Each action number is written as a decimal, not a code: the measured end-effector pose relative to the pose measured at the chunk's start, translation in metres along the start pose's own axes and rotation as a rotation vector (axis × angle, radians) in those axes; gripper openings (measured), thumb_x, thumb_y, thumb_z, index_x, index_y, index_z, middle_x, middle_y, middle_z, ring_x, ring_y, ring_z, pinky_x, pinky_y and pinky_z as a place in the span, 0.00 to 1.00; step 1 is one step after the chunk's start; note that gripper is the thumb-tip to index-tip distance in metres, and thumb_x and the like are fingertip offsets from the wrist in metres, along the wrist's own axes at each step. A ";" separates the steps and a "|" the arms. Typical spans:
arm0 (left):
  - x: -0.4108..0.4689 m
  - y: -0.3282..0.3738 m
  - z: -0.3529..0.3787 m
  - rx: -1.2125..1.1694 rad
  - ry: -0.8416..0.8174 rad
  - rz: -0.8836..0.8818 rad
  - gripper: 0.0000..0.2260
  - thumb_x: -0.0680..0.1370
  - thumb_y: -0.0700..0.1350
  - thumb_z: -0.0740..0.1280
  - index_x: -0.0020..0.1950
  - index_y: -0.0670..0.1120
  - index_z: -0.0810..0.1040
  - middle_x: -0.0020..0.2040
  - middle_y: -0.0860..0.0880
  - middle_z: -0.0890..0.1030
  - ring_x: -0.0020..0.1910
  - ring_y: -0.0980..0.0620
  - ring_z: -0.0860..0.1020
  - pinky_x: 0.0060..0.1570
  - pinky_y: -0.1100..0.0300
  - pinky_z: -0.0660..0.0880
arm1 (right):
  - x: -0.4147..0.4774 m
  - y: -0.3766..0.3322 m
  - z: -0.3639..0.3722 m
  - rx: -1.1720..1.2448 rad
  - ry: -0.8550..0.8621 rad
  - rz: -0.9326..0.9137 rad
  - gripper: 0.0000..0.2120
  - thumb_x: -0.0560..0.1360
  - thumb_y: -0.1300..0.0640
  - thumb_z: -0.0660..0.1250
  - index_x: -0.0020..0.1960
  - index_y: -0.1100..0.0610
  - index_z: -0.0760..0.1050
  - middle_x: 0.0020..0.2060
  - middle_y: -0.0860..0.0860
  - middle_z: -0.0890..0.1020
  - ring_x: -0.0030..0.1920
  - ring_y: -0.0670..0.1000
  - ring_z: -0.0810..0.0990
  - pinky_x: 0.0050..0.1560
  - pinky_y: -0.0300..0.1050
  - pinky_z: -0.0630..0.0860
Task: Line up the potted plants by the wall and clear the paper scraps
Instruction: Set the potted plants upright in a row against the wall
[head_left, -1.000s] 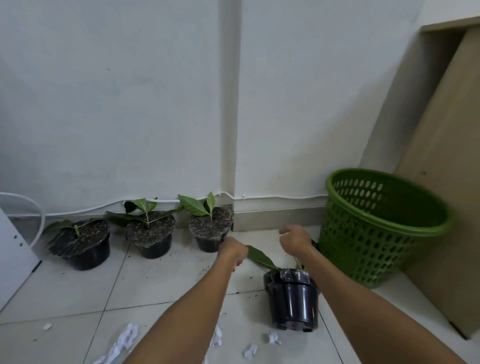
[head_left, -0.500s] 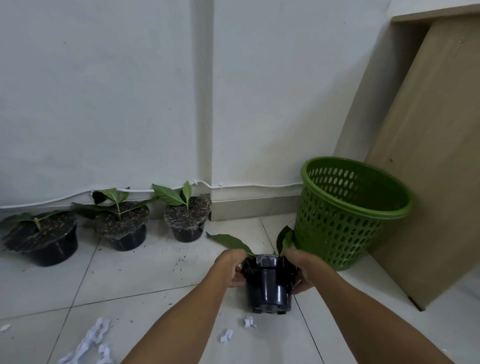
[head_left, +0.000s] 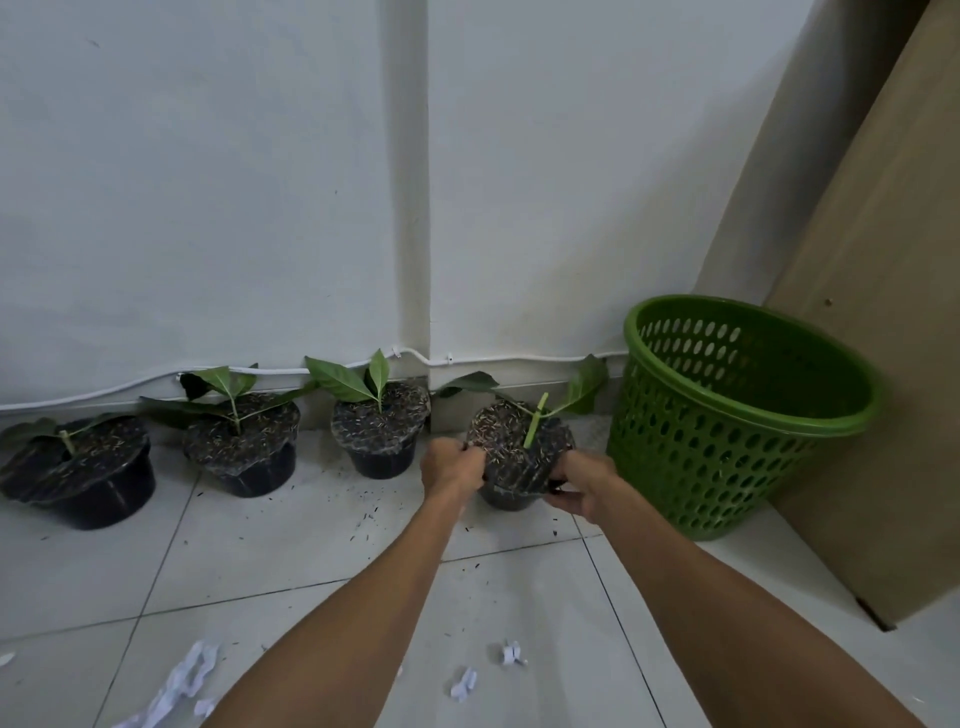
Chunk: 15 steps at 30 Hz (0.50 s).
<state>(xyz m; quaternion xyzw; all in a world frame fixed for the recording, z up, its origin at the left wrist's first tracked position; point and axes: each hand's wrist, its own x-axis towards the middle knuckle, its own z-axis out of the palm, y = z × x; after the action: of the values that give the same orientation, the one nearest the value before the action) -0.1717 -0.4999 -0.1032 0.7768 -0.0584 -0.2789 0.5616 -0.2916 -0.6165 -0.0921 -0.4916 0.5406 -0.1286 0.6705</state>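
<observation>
Fourth potted plant (head_left: 519, 452), centre of frame, sits by the wall between the third pot (head_left: 381, 434) and the green basket (head_left: 727, 415). Left hand (head_left: 451, 466) and right hand (head_left: 582, 486) are clamped on its rim from opposite sides, evidently to steady the soil while placing. Half a second earlier it was held nearer, on its side. Paper scraps (head_left: 462, 691) remain on the floor, bottom of frame.

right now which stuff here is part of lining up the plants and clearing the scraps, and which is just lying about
Part of the job:
- held pot, gripped by left hand and right hand
- three potted plants by the wall
- paper scraps
- green basket, probably for the scraps

Just lying about:
- white cable
- wooden board
- spilled soil specks
</observation>
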 end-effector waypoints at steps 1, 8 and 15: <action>0.007 -0.001 0.001 -0.034 -0.005 -0.001 0.06 0.76 0.33 0.65 0.45 0.38 0.82 0.47 0.41 0.84 0.47 0.44 0.85 0.48 0.48 0.84 | 0.008 -0.001 0.003 0.021 0.003 -0.021 0.10 0.74 0.73 0.66 0.53 0.63 0.76 0.42 0.59 0.81 0.43 0.57 0.81 0.25 0.44 0.80; 0.053 -0.018 0.011 -0.186 0.002 -0.015 0.11 0.75 0.30 0.66 0.46 0.46 0.81 0.46 0.47 0.82 0.41 0.54 0.81 0.39 0.61 0.82 | 0.052 -0.003 0.017 0.049 -0.004 -0.079 0.17 0.74 0.72 0.69 0.59 0.57 0.77 0.48 0.57 0.84 0.50 0.57 0.83 0.34 0.48 0.83; 0.080 -0.029 0.025 -0.269 -0.005 -0.068 0.20 0.76 0.32 0.68 0.68 0.38 0.76 0.64 0.41 0.79 0.50 0.47 0.81 0.51 0.54 0.83 | 0.083 -0.002 0.026 -0.164 0.178 -0.175 0.19 0.73 0.64 0.67 0.64 0.59 0.75 0.55 0.59 0.82 0.56 0.61 0.81 0.52 0.53 0.82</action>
<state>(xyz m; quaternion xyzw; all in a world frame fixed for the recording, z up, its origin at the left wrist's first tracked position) -0.1234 -0.5423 -0.1641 0.6954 0.0044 -0.3052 0.6505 -0.2373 -0.6621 -0.1418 -0.5766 0.5618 -0.1850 0.5636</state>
